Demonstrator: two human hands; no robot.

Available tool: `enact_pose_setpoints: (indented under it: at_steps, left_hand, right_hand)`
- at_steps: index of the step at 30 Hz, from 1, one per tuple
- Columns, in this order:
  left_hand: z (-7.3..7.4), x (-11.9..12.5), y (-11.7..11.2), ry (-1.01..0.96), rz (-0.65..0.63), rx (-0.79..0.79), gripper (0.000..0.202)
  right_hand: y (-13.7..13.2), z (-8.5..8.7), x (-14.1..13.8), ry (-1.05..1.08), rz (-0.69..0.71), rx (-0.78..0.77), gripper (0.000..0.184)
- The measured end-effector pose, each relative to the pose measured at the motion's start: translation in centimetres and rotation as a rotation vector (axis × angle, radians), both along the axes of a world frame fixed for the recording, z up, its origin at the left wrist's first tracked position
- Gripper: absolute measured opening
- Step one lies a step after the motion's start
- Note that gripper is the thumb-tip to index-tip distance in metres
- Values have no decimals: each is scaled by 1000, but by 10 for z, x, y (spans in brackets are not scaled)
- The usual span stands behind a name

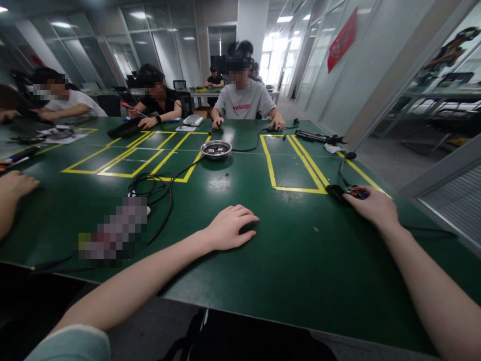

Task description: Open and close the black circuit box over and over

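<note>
My left hand [231, 229] lies on the green table [240, 281], palm down. Its thumb and fingers are apart and hold nothing. Far to the right, my right hand [372, 206] has its thumb and fingers around a small dark object with multicoloured parts [356, 191]; its exact kind is not clear. A black piece [335, 192] lies at the thumb tip, beside the yellow tape corner. Beyond my left hand stands a round steel bowl [217, 156] with small metal pieces in it.
A coiled black cable [150, 184] lies left of my left hand, near a blurred-out object [114, 228]. Yellow tape [300, 189] outlines rectangles. A folded black tripod-like object [319, 137] lies at the far right. Opposite sits a person in a grey shirt [244, 98]; others work at left.
</note>
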State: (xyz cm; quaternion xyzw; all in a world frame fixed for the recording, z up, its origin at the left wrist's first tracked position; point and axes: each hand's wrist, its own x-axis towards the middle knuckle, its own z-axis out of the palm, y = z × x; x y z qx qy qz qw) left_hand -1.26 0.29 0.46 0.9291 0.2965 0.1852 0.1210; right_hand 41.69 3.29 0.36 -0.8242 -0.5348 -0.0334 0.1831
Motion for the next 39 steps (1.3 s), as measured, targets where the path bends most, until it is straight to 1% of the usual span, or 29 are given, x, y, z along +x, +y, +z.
enact_pose_setpoints:
  at_steps: [1, 2, 4, 5, 7, 8, 10, 12, 13, 14, 16, 20, 22, 24, 28, 32, 33, 35, 37, 39]
  left_hand:
    - [0, 0, 0, 0, 0, -1, 30]
    - [0, 0, 0, 2, 0, -4, 30]
    - [0, 0, -1, 0, 0, -10, 32]
    - [0, 0, -1, -8, -1, -11, 33]
    - [0, 1, -2, -46, -1, -2, 40]
    - [0, 1, -2, -74, -5, 8, 45]
    - [0, 0, -2, -130, -41, 22, 52]
    - [1, 0, -3, -148, -110, 15, 46]
    - [1, 0, -3, -142, -138, 8, 40]
    - [1, 1, -3, -128, -152, 3, 34]
    - [2, 1, -4, -100, -138, 6, 28]
    - [3, 2, -5, -69, -89, 6, 29]
    - [4, 2, -5, -71, -79, -3, 34]
    - [4, 2, -6, -82, -81, -4, 39]
    - [4, 3, -8, -45, -57, 0, 45]
    - [2, 4, -10, 34, 30, 20, 68]
    - [2, 5, -10, 36, 35, 22, 70]
    - [1, 5, -8, 14, 5, 5, 67]
    - [1, 6, -6, -31, -41, -31, 56]
    - [0, 7, -6, -87, -40, -49, 42]
  right_hand:
    - [-1, 3, -12, 67, -25, -44, 50]
    - [-2, 6, -25, 116, 12, -65, 49]
    - [-6, 8, -54, 182, 176, -66, 46]
    - [-9, 7, -69, 210, 285, -53, 44]
    - [-21, 6, -100, 298, 595, -20, 40]
    - [-28, 4, -115, 349, 764, -35, 39]
    - [-44, 3, -144, 422, 1029, -93, 37]
    - [-57, 3, -165, 423, 1207, -112, 34]
    - [-62, 3, -172, 417, 1258, -104, 33]
    - [-65, 3, -177, 409, 1283, -92, 33]
    - [-66, 3, -179, 399, 1289, -52, 35]
    - [-62, 3, -173, 429, 1276, 64, 30]
    - [-62, 4, -172, 458, 1274, 85, 30]
    - [-64, 6, -173, 484, 1255, 68, 31]
    - [-66, 8, -175, 486, 1188, 63, 19]
    - [-62, 5, -175, 454, 1161, 80, 16]
    - [-62, 3, -175, 448, 1165, 79, 15]
    - [-61, 0, -175, 437, 1182, 92, 12]
    - [-61, -1, -175, 434, 1191, 115, 12]
    - [-63, -1, -176, 437, 1186, 104, 14]
